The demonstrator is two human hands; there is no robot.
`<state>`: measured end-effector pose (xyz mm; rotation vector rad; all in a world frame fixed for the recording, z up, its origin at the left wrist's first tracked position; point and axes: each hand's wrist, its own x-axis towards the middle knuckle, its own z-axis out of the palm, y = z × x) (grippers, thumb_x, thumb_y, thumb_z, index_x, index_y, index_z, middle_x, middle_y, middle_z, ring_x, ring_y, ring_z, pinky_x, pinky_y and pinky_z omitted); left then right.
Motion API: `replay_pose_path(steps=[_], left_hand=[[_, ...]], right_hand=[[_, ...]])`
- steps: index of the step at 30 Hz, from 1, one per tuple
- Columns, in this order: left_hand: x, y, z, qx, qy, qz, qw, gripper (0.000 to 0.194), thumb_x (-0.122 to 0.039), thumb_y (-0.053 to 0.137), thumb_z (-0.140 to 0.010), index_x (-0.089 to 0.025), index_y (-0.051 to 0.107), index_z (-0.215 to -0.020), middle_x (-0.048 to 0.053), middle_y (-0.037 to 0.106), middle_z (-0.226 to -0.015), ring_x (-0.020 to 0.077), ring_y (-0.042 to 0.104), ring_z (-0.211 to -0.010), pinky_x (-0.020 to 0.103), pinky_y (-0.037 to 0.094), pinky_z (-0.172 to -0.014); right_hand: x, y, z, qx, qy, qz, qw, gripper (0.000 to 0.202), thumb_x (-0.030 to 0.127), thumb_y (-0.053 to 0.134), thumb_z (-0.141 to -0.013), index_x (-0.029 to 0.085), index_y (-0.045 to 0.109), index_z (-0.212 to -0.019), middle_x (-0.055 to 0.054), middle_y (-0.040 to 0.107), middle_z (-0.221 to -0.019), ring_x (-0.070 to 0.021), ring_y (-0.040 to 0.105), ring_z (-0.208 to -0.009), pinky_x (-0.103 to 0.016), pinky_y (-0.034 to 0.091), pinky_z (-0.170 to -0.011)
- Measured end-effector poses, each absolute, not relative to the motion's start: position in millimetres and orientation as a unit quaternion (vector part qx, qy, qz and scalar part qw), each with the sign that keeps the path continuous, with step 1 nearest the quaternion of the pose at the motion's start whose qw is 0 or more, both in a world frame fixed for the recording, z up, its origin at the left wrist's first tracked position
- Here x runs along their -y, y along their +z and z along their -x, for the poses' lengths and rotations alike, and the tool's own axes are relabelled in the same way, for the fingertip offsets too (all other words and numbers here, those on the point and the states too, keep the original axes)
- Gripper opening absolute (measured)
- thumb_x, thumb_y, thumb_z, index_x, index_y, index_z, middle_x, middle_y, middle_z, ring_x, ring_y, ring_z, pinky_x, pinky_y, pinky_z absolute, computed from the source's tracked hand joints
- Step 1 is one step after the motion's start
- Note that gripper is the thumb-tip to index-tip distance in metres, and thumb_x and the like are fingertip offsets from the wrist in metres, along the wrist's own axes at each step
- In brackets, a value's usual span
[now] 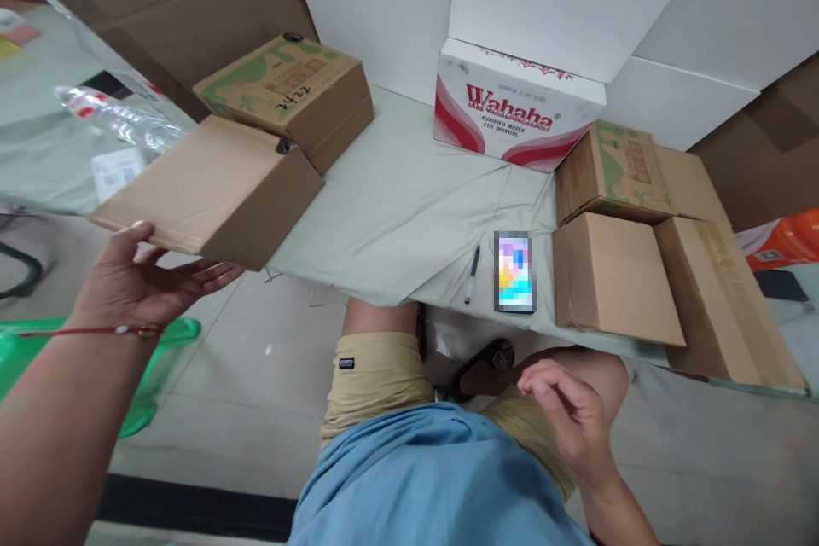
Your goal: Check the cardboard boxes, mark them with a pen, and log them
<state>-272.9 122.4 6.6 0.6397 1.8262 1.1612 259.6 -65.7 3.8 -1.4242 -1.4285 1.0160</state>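
Note:
My left hand grips the near edge of a plain cardboard box at the left end of the table, thumb on top and fingers underneath. That box rests against a second cardboard box with green print and the handwritten number 2422. Above my lap hovers my right hand, its fingers curled in with nothing visible in them. In front of it, a pen and a phone with a blurred screen lie on the cloth-covered table.
A white and red Wahaha water carton stands at the back against white panels. Several cardboard boxes are grouped on the right, with an orange bottle beyond them. Plastic bottles lie far left. A green stool is below my left arm.

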Motion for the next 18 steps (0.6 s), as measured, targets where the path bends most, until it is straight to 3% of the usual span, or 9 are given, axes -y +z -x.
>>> replay_pose_path(steps=[5, 8, 10, 13, 15, 18], left_hand=[[-84, -14, 256, -0.729, 0.488, -0.233, 0.42, 0.077, -0.077, 0.079, -0.065, -0.028, 0.036, -0.104, -0.001, 0.061, -0.101, 0.024, 0.066, -0.094, 0.07, 0.06, -0.095], [-37, -14, 210, -0.733, 0.556, -0.175, 0.349, 0.072, -0.054, 0.087, -0.064, -0.03, 0.043, -0.115, -0.001, 0.063, -0.119, 0.0227, 0.066, -0.1, 0.063, 0.06, -0.103], [-6, -14, 169, -0.728, 0.567, -0.244, 0.298, 0.083, -0.044, 0.089, -0.072, -0.035, 0.042, -0.139, 0.003, 0.06, -0.145, 0.0279, 0.065, -0.128, 0.056, 0.057, -0.113], [31, -21, 117, -0.709, 0.529, -0.414, 0.216, 0.117, -0.044, 0.092, -0.075, -0.035, 0.024, -0.17, 0.012, 0.04, -0.173, 0.0342, 0.049, -0.155, 0.049, 0.049, -0.125], [45, -30, 93, -0.696, 0.482, -0.519, 0.121, 0.13, -0.047, 0.096, -0.07, -0.024, 0.022, -0.175, 0.019, 0.048, -0.164, 0.0392, 0.056, -0.147, 0.053, 0.05, -0.122], [53, -43, 73, -0.663, 0.444, -0.602, 0.021, 0.13, -0.06, 0.097, -0.07, -0.018, 0.032, -0.174, 0.021, 0.059, -0.148, 0.0417, 0.062, -0.132, 0.058, 0.055, -0.111]], right_hand=[[48, -6, -229, 0.568, 0.466, 0.551, 0.395, 0.035, 0.045, 0.064, -0.108, 0.024, 0.076, -0.083, -0.005, 0.076, -0.084, -0.0206, 0.071, -0.079, -0.031, 0.057, -0.073], [34, -13, -213, 0.52, 0.514, 0.562, 0.386, 0.04, 0.054, 0.065, -0.106, 0.023, 0.077, -0.083, -0.005, 0.074, -0.081, -0.0193, 0.069, -0.076, -0.029, 0.055, -0.068], [25, -18, -202, 0.483, 0.562, 0.556, 0.376, 0.041, 0.059, 0.069, -0.103, 0.022, 0.078, -0.088, -0.006, 0.076, -0.083, -0.0192, 0.069, -0.078, -0.029, 0.058, -0.07], [15, -21, -184, 0.424, 0.644, 0.513, 0.377, 0.044, 0.065, 0.075, -0.099, 0.023, 0.078, -0.112, -0.008, 0.08, -0.1, -0.0205, 0.074, -0.088, -0.032, 0.064, -0.076], [11, -19, -173, 0.393, 0.676, 0.481, 0.396, 0.053, 0.066, 0.078, -0.096, 0.027, 0.073, -0.132, -0.011, 0.08, -0.121, -0.0225, 0.075, -0.103, -0.034, 0.066, -0.08], [7, -12, -163, 0.372, 0.693, 0.443, 0.43, 0.062, 0.068, 0.076, -0.097, 0.033, 0.066, -0.147, -0.011, 0.072, -0.144, -0.0258, 0.07, -0.128, -0.038, 0.068, -0.092]])
